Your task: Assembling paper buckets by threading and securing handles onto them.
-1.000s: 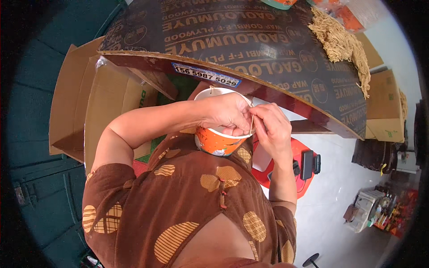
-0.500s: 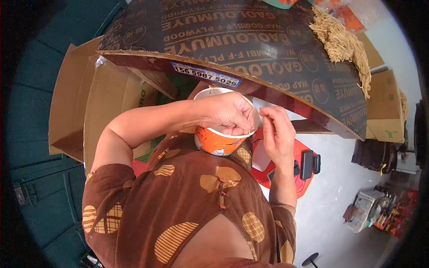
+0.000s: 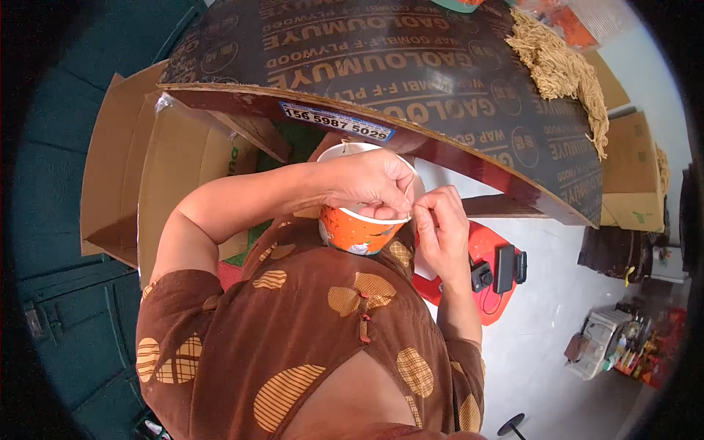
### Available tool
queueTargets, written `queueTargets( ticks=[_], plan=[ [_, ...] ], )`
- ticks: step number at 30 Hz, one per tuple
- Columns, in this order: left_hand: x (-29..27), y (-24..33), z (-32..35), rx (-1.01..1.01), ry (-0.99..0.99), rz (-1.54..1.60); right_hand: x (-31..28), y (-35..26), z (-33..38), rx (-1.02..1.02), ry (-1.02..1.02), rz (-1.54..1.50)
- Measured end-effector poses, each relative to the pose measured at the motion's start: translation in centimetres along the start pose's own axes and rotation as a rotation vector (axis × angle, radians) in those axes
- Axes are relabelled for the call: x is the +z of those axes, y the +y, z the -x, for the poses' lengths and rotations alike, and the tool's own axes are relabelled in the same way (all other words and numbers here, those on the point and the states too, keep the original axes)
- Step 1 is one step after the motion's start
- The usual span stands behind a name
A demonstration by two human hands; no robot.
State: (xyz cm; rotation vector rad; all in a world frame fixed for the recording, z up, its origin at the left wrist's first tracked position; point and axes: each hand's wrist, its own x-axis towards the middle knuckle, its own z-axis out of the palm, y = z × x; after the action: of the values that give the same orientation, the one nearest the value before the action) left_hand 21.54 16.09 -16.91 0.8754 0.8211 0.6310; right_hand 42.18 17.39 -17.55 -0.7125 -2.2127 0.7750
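An orange paper cup (image 3: pixel 353 229) with a white rim rests against my chest, below the edge of a dark plywood board. My left hand (image 3: pixel 370 182) lies over the cup's mouth with its fingers curled on the rim. My right hand (image 3: pixel 442 227) is at the cup's right side, thumb and fingers pinched together at the rim; a small white piece seems to be between them, but it is too small to make out. Most of the cup's inside is hidden by my left hand.
The dark printed plywood board (image 3: pixel 411 81) serves as a tabletop, with a heap of dry yellow noodles (image 3: pixel 559 70) at its far right. Open cardboard boxes (image 3: pixel 139 169) stand to the left. A red stool (image 3: pixel 493 275) with a small black device is below right.
My right hand has shifted slightly to the right along the cup's rim and re-pinched. My left hand and the cup have stayed in place.
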Motion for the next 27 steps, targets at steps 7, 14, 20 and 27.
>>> queueTargets(
  ticks=[7,14,20,27],
  plan=[
    [-0.4,-0.3,-0.2,-0.002,-0.022,0.049,0.7,-0.5,0.4,-0.052,0.061,-0.002],
    [-0.3,-0.5,-0.1,0.003,-0.028,0.036,1.5,-0.7,0.6,-0.202,0.124,0.093],
    [-0.2,-0.5,0.2,0.074,-0.054,-0.014,1.0,-0.2,0.9,-0.127,0.151,-0.019],
    [0.5,-1.5,-0.2,0.538,0.103,-0.498,0.9,0.3,1.1,0.111,0.061,-0.047]
  ],
)
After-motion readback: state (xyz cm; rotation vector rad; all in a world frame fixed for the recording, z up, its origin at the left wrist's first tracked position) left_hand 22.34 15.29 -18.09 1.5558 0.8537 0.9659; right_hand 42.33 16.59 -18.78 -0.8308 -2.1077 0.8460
